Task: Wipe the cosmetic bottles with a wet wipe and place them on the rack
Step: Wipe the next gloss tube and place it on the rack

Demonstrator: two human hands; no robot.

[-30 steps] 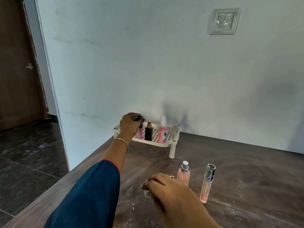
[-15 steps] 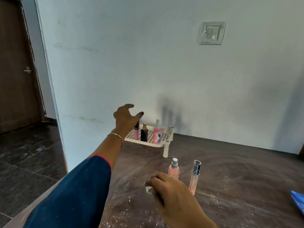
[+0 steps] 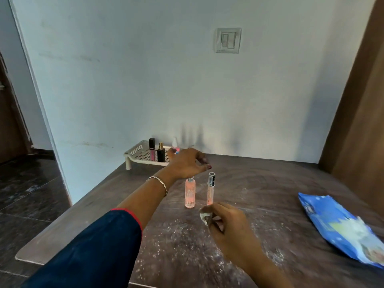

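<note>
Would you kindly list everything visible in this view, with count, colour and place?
rack: one, cream, back left of the table, by the wall
lip gloss tube: one, pink with black cap, on the rack
black bottle: one, gold cap, on the rack
white-capped bottle: one, on the rack, partly hidden by the hand
round pink bottle: one, upright mid-table
slim bottle: one, clear pink, right beside it
wipe pack: one, blue, table's right side
table: one, dark brown, dusty
wall switch: one, white
wet wipe: one, white, crumpled
left hand: over the two table bottles, holding nothing
right hand: pinches the wet wipe
</note>
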